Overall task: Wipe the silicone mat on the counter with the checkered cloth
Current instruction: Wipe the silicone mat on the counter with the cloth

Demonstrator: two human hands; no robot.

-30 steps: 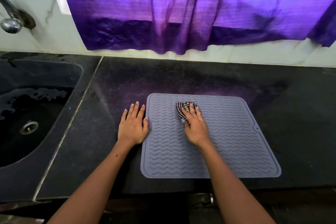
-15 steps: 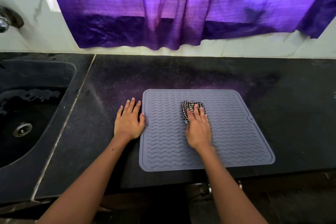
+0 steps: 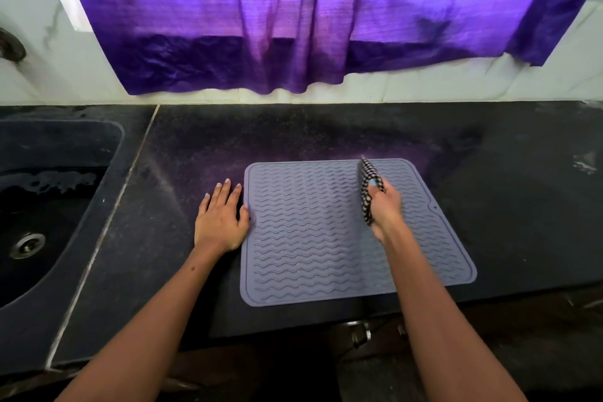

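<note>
Lying flat on the dark counter (image 3: pixel 326 134), the grey silicone mat (image 3: pixel 310 238) sat close to the near edge, its ribbed face running left to right between the two hands and its near right corner spreading a little wider than the far one. Over the mat's far right part the right hand (image 3: pixel 385 209) gripped the checkered cloth (image 3: pixel 367 188), fingers curled round it so the bunched fabric stood on edge, its long axis pointing from near to far and its tip reaching the mat's far border. Most of the ribbed surface therefore lay to the left of and nearer than the cloth, so the right hand was plainly the one placed to sweep back across it; whether the cloth actually touched the mat at that instant could not be told, as the hand was blurred. The left hand (image 3: pixel 222 222) lay flat with straight fingers on the counter, holding nothing, its thumb side touching the mat's left edge, seemingly to keep it from sliding. Further left sat a dark sink (image 3: pixel 58 206) with a metal drain (image 3: pixel 27 245), and along the far wall a purple curtain (image 3: pixel 293 19) hung over pale tiles.
</note>
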